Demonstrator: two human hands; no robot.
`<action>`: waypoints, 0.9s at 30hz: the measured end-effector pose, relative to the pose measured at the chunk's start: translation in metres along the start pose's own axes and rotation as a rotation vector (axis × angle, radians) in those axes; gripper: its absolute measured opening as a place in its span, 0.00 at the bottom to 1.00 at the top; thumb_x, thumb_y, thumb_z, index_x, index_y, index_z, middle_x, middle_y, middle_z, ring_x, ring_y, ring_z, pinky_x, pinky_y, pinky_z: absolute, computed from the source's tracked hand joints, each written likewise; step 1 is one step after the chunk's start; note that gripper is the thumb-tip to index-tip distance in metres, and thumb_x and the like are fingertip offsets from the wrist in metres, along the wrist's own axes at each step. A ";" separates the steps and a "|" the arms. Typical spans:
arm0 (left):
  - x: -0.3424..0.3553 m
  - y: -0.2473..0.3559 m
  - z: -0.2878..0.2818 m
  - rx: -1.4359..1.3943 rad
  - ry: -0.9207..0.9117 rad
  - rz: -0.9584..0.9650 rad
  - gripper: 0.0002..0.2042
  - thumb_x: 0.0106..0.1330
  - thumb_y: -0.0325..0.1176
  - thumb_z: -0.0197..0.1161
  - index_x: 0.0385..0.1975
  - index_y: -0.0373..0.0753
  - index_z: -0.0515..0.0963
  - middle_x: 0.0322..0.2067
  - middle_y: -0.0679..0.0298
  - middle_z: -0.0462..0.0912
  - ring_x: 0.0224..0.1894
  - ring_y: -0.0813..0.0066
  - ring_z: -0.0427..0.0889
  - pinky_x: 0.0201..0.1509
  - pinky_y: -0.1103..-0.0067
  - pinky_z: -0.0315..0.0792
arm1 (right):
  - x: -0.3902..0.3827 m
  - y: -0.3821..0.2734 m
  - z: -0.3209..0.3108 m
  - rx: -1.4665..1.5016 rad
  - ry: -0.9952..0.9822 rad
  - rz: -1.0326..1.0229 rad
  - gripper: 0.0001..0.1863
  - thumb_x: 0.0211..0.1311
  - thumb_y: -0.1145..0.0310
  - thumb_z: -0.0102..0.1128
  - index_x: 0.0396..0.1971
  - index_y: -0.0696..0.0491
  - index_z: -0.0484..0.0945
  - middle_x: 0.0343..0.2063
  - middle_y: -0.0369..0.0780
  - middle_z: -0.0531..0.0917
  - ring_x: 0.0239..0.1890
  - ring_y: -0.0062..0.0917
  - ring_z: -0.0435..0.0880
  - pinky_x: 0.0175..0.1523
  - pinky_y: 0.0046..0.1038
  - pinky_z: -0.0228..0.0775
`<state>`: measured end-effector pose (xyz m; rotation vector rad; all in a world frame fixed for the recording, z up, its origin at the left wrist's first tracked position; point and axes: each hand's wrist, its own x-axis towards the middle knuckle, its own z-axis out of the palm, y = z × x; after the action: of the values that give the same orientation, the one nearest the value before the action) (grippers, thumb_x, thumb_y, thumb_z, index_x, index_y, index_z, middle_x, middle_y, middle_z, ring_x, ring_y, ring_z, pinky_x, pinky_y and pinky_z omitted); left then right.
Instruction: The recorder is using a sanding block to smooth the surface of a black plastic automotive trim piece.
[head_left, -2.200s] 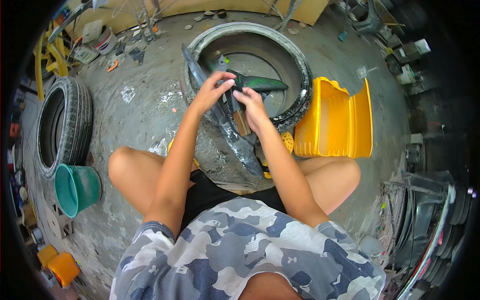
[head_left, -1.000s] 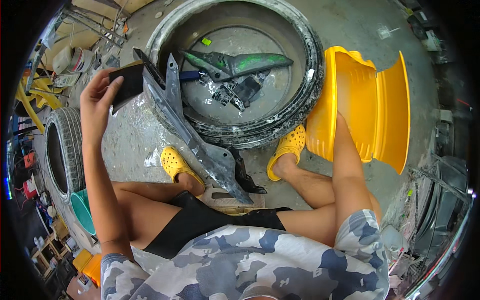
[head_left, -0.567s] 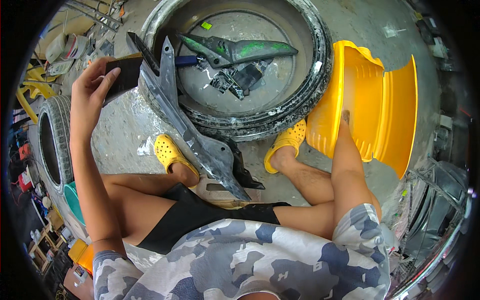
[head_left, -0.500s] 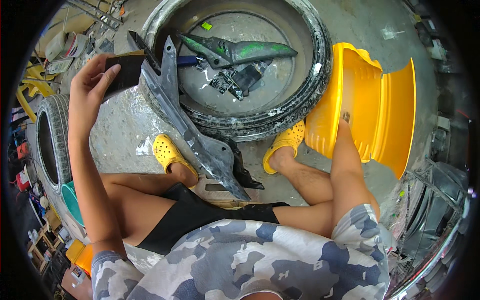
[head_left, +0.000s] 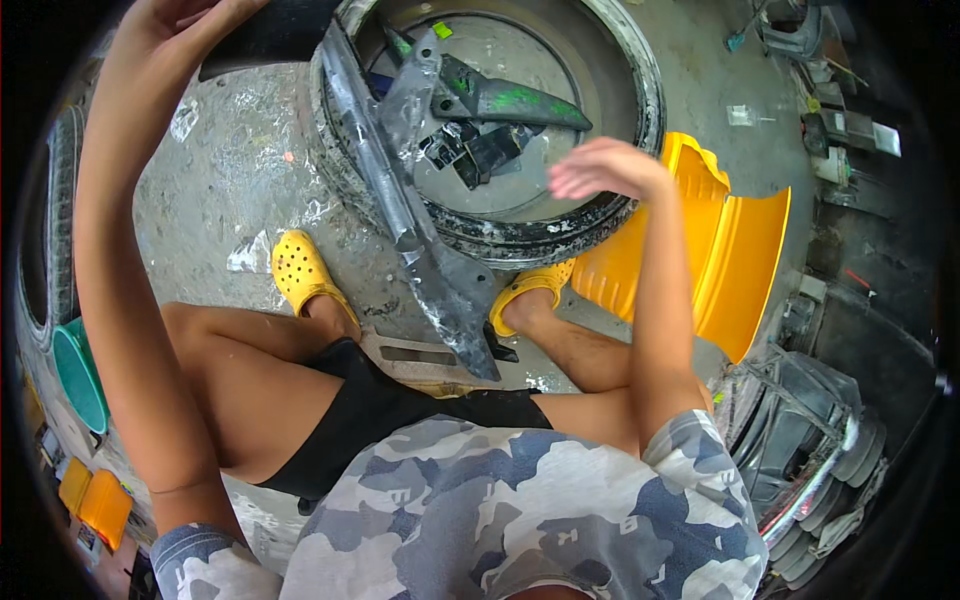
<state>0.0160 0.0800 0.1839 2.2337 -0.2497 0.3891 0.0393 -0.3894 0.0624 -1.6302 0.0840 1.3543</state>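
We see the flat black piece (head_left: 265, 35) at the top edge of the view, held up in the grip of the left hand (head_left: 175, 15); the fingers are closed on its left end, though most of the hand is cut off by the edge, so we cannot tell how tightly. Just to the right of that grip, the long grey panel (head_left: 400, 215) leans from the old tyre (head_left: 620, 190) down toward the knees. The right hand (head_left: 605, 168) hangs in the air, well apart from the left grip; its fingers are loosely spread and it has hold of nothing. Below its fingertips, inside the tyre ring, lie a green-stained dark part (head_left: 510, 100) and some small black pieces (head_left: 475, 155). We judge that the black piece is being lifted aside or examined; a next move would need the free hand to come to a part in the tyre. Right of this hand stands a yellow wheel rim (head_left: 740, 260). The floor (head_left: 230, 180) is stained grey concrete, with a green bucket (head_left: 80, 375) and more tyres around.
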 end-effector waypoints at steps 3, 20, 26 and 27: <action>0.000 0.035 0.009 -0.158 -0.026 -0.042 0.13 0.65 0.34 0.61 0.43 0.32 0.75 0.33 0.56 0.80 0.38 0.70 0.80 0.43 0.76 0.73 | 0.118 0.034 0.005 -0.246 0.067 0.266 0.24 0.64 0.57 0.53 0.53 0.59 0.75 0.44 0.49 0.82 0.42 0.33 0.84 0.50 0.32 0.77; -0.019 0.050 0.009 0.063 0.083 0.136 0.08 0.58 0.31 0.62 0.35 0.35 0.78 0.33 0.49 0.82 0.41 0.49 0.80 0.45 0.62 0.73 | 0.201 0.107 0.014 -0.201 0.792 0.064 0.37 0.39 0.77 0.73 0.45 0.45 0.54 0.34 0.48 0.76 0.25 0.40 0.82 0.24 0.44 0.79; 0.001 0.045 0.009 -0.014 0.075 0.147 0.12 0.56 0.32 0.63 0.38 0.35 0.78 0.34 0.50 0.82 0.41 0.49 0.81 0.45 0.62 0.74 | 0.069 -0.011 -0.012 -0.692 0.942 -0.126 0.23 0.42 0.76 0.67 0.43 0.55 0.72 0.22 0.43 0.83 0.21 0.25 0.82 0.30 0.31 0.75; 0.003 0.047 0.015 -0.070 0.114 0.136 0.12 0.56 0.32 0.63 0.38 0.35 0.77 0.34 0.49 0.82 0.40 0.49 0.81 0.45 0.63 0.74 | 0.046 -0.022 -0.024 -0.704 0.895 -0.156 0.22 0.44 0.76 0.68 0.42 0.56 0.73 0.21 0.42 0.82 0.21 0.23 0.82 0.30 0.29 0.75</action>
<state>0.0076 0.0386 0.2093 2.1246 -0.3506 0.5703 0.0866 -0.3714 0.0374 -2.6758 0.0024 0.4422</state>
